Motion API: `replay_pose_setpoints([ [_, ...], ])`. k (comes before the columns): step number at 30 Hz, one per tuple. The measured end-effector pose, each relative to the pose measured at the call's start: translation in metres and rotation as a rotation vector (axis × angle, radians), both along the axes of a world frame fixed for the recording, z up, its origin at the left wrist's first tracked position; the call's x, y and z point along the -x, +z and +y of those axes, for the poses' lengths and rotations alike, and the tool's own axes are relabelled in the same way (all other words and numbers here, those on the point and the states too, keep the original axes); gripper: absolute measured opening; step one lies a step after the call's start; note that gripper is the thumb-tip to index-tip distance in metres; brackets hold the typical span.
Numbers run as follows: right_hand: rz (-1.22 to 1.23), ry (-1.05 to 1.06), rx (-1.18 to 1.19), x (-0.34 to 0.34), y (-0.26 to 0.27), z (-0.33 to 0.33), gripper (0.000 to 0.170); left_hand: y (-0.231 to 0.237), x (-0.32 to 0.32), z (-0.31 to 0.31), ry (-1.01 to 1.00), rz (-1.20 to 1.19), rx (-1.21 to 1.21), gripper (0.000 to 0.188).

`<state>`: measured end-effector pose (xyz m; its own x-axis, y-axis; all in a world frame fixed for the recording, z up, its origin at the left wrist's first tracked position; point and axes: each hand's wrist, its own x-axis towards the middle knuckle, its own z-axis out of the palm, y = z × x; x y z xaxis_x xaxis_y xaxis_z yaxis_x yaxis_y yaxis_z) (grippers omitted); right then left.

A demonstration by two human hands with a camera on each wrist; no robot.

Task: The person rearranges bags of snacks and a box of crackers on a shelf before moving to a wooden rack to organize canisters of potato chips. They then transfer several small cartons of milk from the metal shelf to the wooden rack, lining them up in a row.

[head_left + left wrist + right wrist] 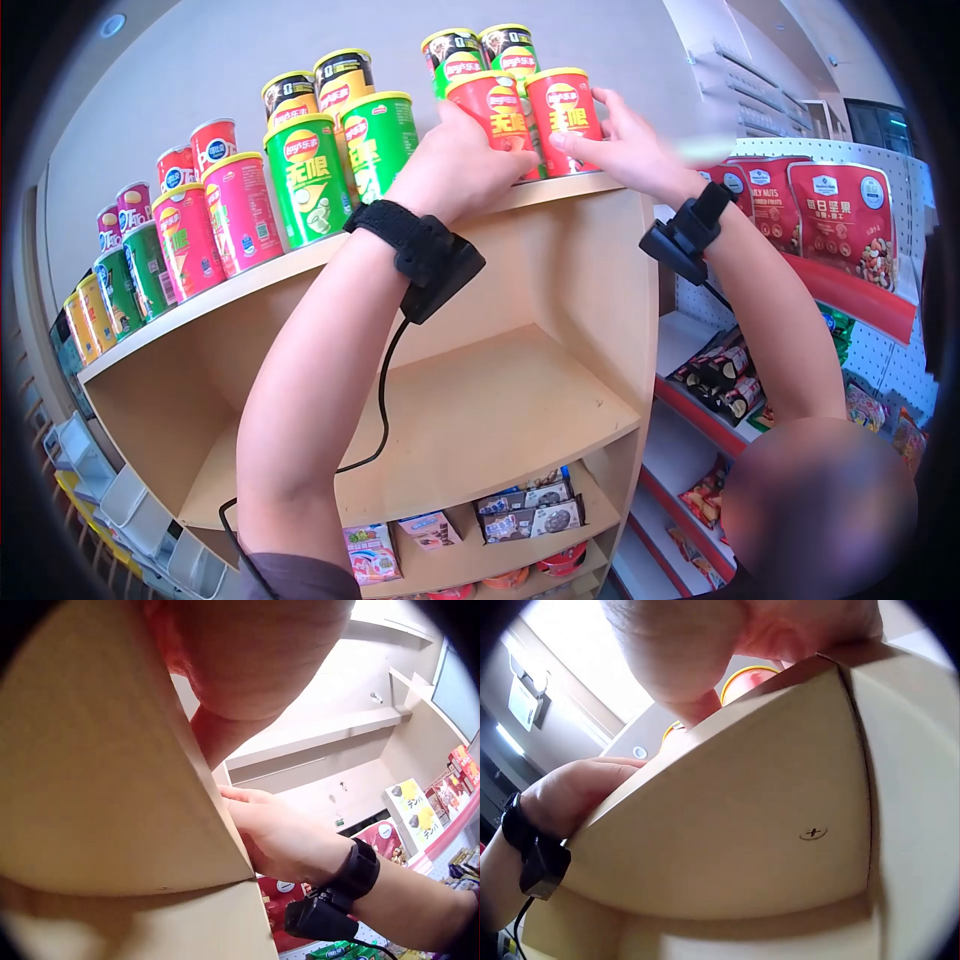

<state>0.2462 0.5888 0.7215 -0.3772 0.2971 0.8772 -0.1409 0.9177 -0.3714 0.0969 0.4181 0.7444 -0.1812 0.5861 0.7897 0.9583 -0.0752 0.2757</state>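
Two red chip canisters with yellow lids stand side by side at the right end of the wooden shelf unit's top. My left hand [455, 165] grips the left red canister [495, 105], its thumb across the lower front. On the right red canister [562, 105], my right hand [632, 150] holds the right side, thumb on the front and fingers round the far side. Close behind them are two green-and-black canisters [455, 58]. In the left wrist view the right hand [281, 829] shows beyond the shelf edge; the canisters are hidden there.
Rows of green canisters [308, 185], pink canisters [242, 215] and smaller ones line the shelf top [300, 262] to the left. Red nut bags [840, 215] hang on a pegboard rack at right. Packaged snacks [530, 510] sit on the lower shelf. A cable [385, 390] trails from the left wrist.
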Motion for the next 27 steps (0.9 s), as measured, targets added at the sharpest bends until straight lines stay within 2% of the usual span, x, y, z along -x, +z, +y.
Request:
replay_pose_setpoints([
  [3,0.01,0.021,0.053,-0.001,-0.002,-0.007,0.088,-0.001,0.01,0.016,0.077,0.103,-0.073,0.061],
  [5,0.041,0.106,0.013,0.001,-0.003,0.003,0.088,0.002,0.006,0.009,0.115,0.102,0.043,0.109],
  [6,0.053,0.158,-0.011,0.004,-0.003,0.008,0.088,0.002,0.009,0.012,0.089,0.097,0.044,0.109],
  [7,0.055,0.219,0.037,0.006,-0.005,0.01,0.081,0.002,0.011,0.016,0.063,0.093,0.045,0.11],
  [9,0.064,0.218,0.012,0.008,-0.006,0.016,0.076,0.003,0.013,0.017,0.036,0.083,0.029,0.111],
  [11,0.068,0.203,0.012,0.008,-0.007,0.015,0.074,0.001,0.008,0.017,0.091,0.103,0.008,0.109],
  [14,0.088,0.226,0.028,0.008,-0.01,0.014,0.072,0.001,-0.001,0.01,0.116,0.072,0.065,0.121],
  [16,0.046,0.161,0.024,0.006,-0.009,0.016,0.072,-0.004,-0.005,0.007,0.114,0.055,-0.008,0.097],
  [18,0.057,0.187,0.054,0.008,-0.011,0.01,0.072,-0.004,-0.003,0.012,0.135,0.059,-0.014,0.111],
  [23,0.048,0.188,0.083,0.007,-0.012,0.003,0.073,-0.007,-0.011,0.004,0.14,0.06,-0.016,0.12],
  [26,0.046,0.153,0.06,0.007,-0.014,0.01,0.075,-0.016,-0.009,0.012,0.181,0.21,-0.224,0.116],
  [27,-0.003,0.138,0.065,0.003,-0.012,0.009,0.078,-0.019,-0.006,0.014,0.132,0.239,-0.304,0.106],
])
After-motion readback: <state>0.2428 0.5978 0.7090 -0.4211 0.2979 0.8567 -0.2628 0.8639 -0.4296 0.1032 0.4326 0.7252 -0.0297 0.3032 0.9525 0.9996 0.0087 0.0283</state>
